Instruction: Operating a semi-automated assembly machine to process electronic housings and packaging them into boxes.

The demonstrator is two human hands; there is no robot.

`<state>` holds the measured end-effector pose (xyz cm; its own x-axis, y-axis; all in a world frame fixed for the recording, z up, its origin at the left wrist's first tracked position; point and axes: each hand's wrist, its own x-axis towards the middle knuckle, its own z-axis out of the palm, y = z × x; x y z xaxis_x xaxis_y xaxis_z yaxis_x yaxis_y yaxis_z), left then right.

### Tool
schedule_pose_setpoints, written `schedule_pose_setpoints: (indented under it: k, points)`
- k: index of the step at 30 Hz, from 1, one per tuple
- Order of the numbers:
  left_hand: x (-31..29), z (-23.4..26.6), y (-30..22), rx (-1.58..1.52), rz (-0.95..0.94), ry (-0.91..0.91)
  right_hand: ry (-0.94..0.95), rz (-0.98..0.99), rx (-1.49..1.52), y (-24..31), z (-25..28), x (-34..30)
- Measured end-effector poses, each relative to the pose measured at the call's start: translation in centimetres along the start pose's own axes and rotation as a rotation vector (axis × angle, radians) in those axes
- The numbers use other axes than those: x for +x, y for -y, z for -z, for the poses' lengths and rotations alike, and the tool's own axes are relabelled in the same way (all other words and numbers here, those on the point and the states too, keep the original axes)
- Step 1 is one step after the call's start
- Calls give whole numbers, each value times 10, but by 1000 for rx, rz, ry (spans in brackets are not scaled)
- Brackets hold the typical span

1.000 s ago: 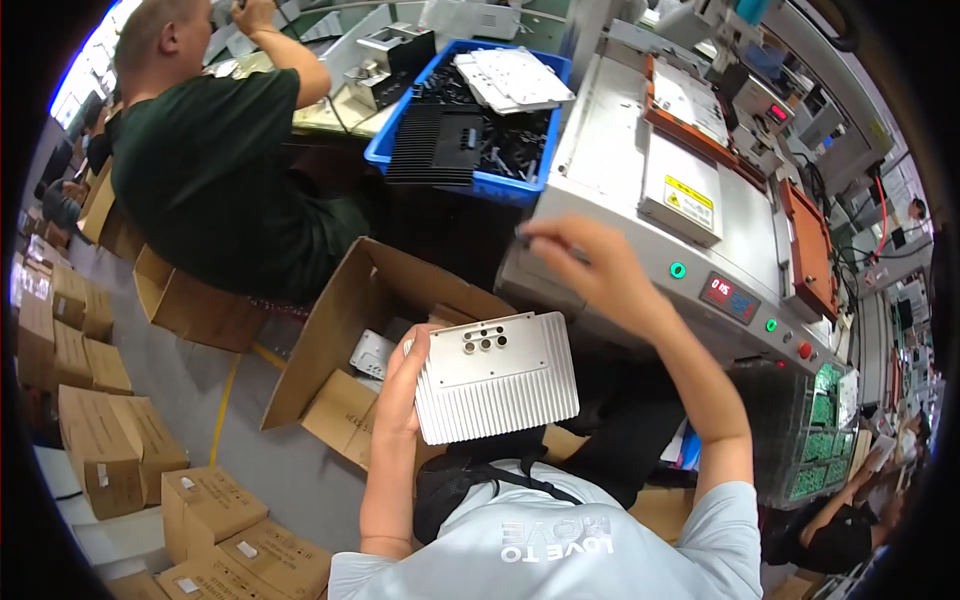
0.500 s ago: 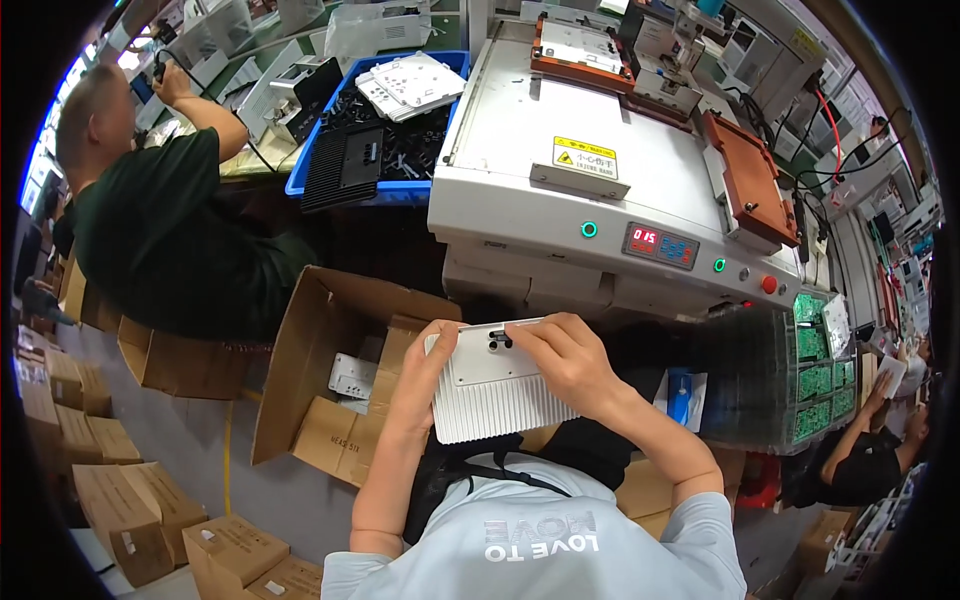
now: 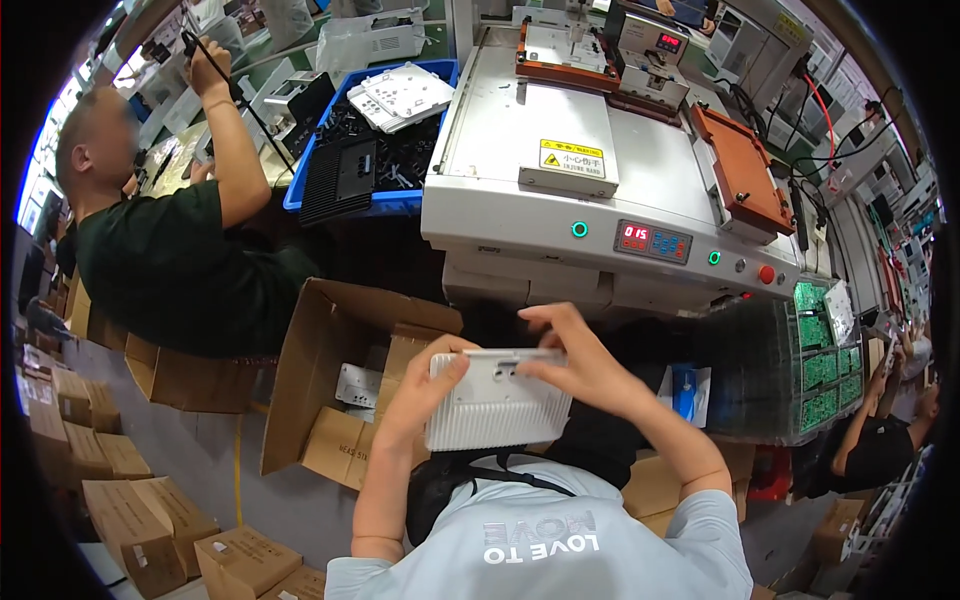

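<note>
In front of my body is a white ribbed metal housing (image 3: 500, 417), tilted, with fins on its lower part and a smooth strip with small dark openings along the top. My left hand (image 3: 418, 396) grips its left edge, thumb on the front face. At the upper right, my right hand (image 3: 592, 372) has its thumb against the smooth strip beside an opening. Its index finger is lifted off and apart from the thumb, slightly blurred. No separate part shows between them. The fingers behind the housing are hidden.
Ahead stands a white machine (image 3: 480, 195) with lit buttons and brown fixtures. A blue bin (image 3: 400, 203) holds black parts and white plates. An open cardboard box (image 3: 290, 400) sits lower left; racked green circuit boards (image 3: 820, 375) stand right. Another person (image 3: 170, 260) works at left.
The housing has dropped a little and tipped, so its top edge faces me more. My right index finger has come off the opening and lifted. The person at left has raised an arm.
</note>
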<state>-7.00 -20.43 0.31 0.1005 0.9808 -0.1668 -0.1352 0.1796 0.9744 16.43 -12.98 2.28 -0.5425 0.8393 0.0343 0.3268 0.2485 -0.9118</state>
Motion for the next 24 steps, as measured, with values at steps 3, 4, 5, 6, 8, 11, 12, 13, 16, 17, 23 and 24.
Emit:
schedule_pose_setpoints:
  k: [3, 4, 5, 6, 8, 11, 12, 13, 16, 17, 23, 24]
  points:
    - [1, 16, 0, 55, 12, 165, 457, -125, 51, -2, 7, 7]
    - [3, 20, 2, -35, 41, 163, 464, -150, 73, -4, 6, 6]
    - [5, 22, 6, -113, 77, 158, 434, -140, 121, -6, 4, 7]
    - [7, 22, 11, -319, 151, 63, 347, -100, 182, -9, 4, 8]
    - [4, 22, 25, -705, 103, -62, 222, -121, 317, -16, 3, 12]
    - [3, 11, 55, -875, 2, -185, 42, -138, 415, -27, -7, 22]
    - [3, 3, 67, -784, -3, -240, 8, -123, 408, -31, -14, 25]
    - [-1, -1, 76, -681, 49, -315, -16, -149, 395, -36, -21, 28]
    - [-12, -2, 89, -599, -5, -256, -99, -121, 417, -54, -44, 30]
    - [-13, -5, 91, -705, 21, -259, -106, -172, 442, -61, -49, 28]
    - [-6, -17, 90, -580, 206, -338, -89, -305, 506, -83, -45, -19]
    - [-4, -19, 90, -567, 204, -309, -149, -292, 535, -90, -40, -29]
